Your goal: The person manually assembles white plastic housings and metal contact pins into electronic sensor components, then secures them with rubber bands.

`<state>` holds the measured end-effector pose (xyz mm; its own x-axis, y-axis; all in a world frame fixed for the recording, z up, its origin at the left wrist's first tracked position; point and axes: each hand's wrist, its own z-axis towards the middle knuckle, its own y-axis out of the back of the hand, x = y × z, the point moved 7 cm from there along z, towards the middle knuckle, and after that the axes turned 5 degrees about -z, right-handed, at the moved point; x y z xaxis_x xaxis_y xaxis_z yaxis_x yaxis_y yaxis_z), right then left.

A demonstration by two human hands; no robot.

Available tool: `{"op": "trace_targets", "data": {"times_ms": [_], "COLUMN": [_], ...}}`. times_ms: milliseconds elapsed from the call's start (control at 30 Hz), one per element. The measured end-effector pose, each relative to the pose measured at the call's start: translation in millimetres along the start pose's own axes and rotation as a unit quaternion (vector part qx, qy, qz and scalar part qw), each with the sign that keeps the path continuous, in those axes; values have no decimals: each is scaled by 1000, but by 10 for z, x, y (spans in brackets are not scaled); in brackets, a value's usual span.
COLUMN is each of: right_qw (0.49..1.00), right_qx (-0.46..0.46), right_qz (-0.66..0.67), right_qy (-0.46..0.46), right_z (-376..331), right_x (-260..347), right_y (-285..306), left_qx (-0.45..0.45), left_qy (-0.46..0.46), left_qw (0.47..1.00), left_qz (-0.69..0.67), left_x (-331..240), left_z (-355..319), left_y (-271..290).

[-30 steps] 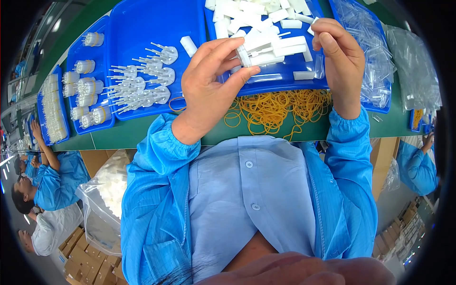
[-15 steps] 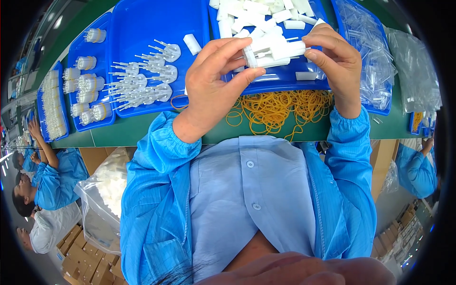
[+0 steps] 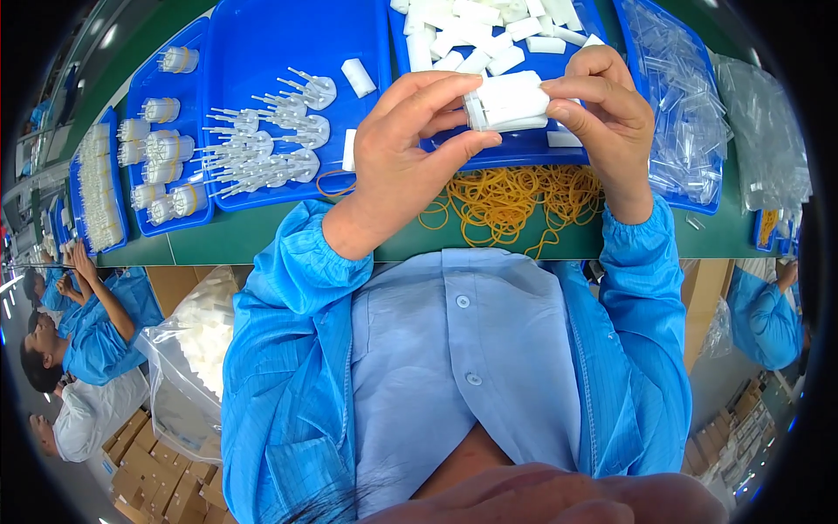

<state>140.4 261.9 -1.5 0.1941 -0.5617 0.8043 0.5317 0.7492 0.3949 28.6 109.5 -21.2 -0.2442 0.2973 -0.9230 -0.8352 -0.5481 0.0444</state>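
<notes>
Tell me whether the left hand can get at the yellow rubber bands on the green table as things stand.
Probably yes, but not freely: the rubber bands lie bare and uncovered just below the left hand. That hand, though, grips the bundle of white pieces together with the right hand.

Rubber band pile [image 3: 515,196], blue trays [image 3: 262,52], co-workers [image 3: 78,323].

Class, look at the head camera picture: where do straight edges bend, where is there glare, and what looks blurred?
Head view: the green table edge curves toward the black rim; the clear bags glint under overhead light; the white bundle between left hand and right hand is sharp; the skin at the bottom edge is blurred.
</notes>
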Motion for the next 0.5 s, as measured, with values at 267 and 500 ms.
{"op": "trace_targets", "data": {"times_ms": [267,500], "right_qw": [993,996], "right_qx": [-37,-69], "right_qz": [-80,1], "right_qy": [76,53], "right_z": [28,41], "right_x": [150,75], "right_y": [-26,195], "left_qx": [3,1], "left_qy": [35,132], "left_qw": [996,961], "left_qz": [-83,-245], "left_x": [54,206], "left_z": [24,17], "left_y": [-20,-15]}}
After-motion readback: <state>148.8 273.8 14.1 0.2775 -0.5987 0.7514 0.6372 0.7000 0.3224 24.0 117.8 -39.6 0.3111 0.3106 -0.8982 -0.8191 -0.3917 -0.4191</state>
